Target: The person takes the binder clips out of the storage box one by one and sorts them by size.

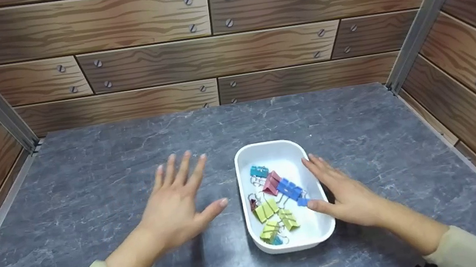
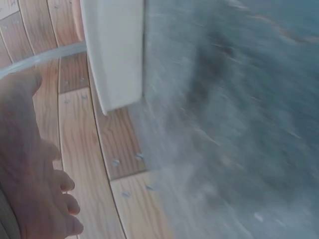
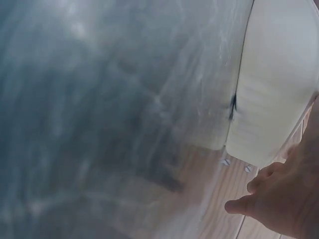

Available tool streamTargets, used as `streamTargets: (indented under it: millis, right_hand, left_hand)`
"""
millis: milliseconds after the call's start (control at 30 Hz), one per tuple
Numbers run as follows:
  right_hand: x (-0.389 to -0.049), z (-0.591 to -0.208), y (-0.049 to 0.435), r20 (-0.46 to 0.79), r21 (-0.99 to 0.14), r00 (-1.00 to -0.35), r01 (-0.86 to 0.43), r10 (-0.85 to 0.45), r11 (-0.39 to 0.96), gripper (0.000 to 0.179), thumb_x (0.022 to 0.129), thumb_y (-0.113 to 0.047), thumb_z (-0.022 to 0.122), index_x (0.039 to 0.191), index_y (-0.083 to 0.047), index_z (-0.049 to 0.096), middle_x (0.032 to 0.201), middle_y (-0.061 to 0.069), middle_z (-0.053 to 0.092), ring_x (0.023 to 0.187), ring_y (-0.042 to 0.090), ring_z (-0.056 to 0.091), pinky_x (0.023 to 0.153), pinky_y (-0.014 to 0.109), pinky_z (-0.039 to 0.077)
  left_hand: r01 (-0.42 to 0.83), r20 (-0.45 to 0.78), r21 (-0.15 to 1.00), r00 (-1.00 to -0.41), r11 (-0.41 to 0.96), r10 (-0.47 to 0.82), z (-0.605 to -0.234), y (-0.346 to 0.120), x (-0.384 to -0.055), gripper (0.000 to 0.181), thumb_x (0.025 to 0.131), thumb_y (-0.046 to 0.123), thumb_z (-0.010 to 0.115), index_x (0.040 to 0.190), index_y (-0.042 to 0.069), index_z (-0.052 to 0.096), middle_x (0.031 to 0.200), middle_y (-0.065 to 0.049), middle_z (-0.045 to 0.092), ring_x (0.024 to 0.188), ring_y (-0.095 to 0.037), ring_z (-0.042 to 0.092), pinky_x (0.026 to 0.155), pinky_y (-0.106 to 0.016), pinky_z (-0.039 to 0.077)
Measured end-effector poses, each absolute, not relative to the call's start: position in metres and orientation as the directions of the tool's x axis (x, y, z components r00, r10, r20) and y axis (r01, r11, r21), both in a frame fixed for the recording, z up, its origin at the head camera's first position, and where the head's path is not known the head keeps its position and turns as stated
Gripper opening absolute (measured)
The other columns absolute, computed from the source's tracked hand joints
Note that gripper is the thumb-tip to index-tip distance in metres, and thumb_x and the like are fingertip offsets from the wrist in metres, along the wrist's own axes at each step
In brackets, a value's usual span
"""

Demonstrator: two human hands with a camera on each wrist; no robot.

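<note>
A white plastic tray (image 1: 275,149) holds several binder clips: a teal clip (image 1: 258,171), a pink clip (image 1: 271,183), a blue clip (image 1: 289,188) and a yellow-green clip (image 1: 267,210) among them. At its right side, my right hand (image 1: 349,197) has its fingers extended beside the rim, and the thumb reaches over the edge near a blue piece. Whether that thumb touches anything is unclear. Left of the tray, my left hand (image 1: 174,212) is spread above the table, holding nothing. The wrist views show the tray's outer wall (image 2: 115,55) close to each hand.
The tray stands on a dark grey marbled tabletop (image 1: 129,153). Wood-patterned panels (image 1: 145,67) close off the back and both sides. Metal posts (image 1: 426,14) rise at the rear corners.
</note>
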State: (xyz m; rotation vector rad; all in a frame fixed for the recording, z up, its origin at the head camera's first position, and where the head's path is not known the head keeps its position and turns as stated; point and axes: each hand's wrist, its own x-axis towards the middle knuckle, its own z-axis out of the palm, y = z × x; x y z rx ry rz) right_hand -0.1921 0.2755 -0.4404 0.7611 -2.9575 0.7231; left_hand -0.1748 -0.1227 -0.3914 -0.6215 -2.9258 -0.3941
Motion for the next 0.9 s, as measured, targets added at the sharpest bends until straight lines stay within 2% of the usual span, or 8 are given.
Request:
streamTargets:
  millis: [200, 333, 500, 700, 900]
  right_hand:
    - [-0.197, -0.444, 0.277, 0.101, -0.482, -0.879, -0.453, -0.467, 0.750, 0.092, 0.100, -0.049, 0.070, 0.171, -0.019, 0.020, 0.174, 0.019, 0.018, 0.156, 0.046, 0.023, 0.119, 0.069, 0.026]
    - [-0.198, -0.448, 0.277, 0.114, -0.504, -0.875, -0.459, -0.470, 0.732, 0.092, 0.099, -0.048, 0.071, 0.171, -0.017, 0.023, 0.172, 0.021, 0.022, 0.155, 0.045, 0.027, 0.119, 0.067, 0.029]
    - [-0.200, -0.452, 0.276, 0.136, -0.533, -0.879, -0.454, -0.458, 0.714, 0.090, 0.099, -0.047, 0.072, 0.170, -0.019, 0.026, 0.169, 0.025, 0.029, 0.153, 0.047, 0.031, 0.119, 0.068, 0.030]
    - [-0.200, -0.457, 0.275, 0.147, -0.587, -0.884, -0.439, -0.444, 0.680, 0.088, 0.099, -0.045, 0.072, 0.169, -0.019, 0.027, 0.168, 0.026, 0.032, 0.152, 0.047, 0.033, 0.119, 0.068, 0.030]
    - [-0.199, -0.457, 0.274, 0.138, -0.637, -0.885, -0.424, -0.445, 0.644, 0.086, 0.100, -0.042, 0.072, 0.169, -0.019, 0.027, 0.169, 0.021, 0.032, 0.151, 0.045, 0.036, 0.119, 0.065, 0.031]
  left_hand:
    - [0.459, 0.153, 0.267, -0.888, 0.847, 0.433, -0.381, -0.094, -0.191, 0.097, 0.100, 0.081, 0.036, 0.171, 0.019, 0.013, 0.174, -0.016, 0.008, 0.159, -0.042, 0.002, 0.128, -0.055, 0.002]
    - [0.478, 0.131, 0.319, -0.877, 0.818, 0.462, -0.379, -0.077, -0.201, 0.096, 0.100, 0.080, 0.037, 0.171, 0.021, 0.012, 0.175, -0.014, 0.010, 0.160, -0.040, 0.006, 0.129, -0.053, 0.005]
    - [0.522, 0.149, 0.392, -0.849, 0.758, 0.507, -0.379, -0.060, -0.214, 0.097, 0.100, 0.080, 0.038, 0.171, 0.019, 0.017, 0.174, -0.015, 0.017, 0.160, -0.037, 0.016, 0.129, -0.052, 0.010]
    - [0.521, 0.152, 0.519, -0.836, 0.678, 0.527, -0.384, -0.044, -0.230, 0.094, 0.099, 0.077, 0.045, 0.171, 0.021, 0.021, 0.173, -0.013, 0.024, 0.157, -0.040, 0.025, 0.125, -0.058, 0.022]
    - [0.487, 0.144, 0.644, -0.835, 0.590, 0.532, -0.393, -0.035, -0.245, 0.087, 0.102, 0.066, 0.055, 0.169, 0.019, 0.028, 0.165, -0.008, 0.043, 0.149, -0.029, 0.045, 0.121, -0.049, 0.035]
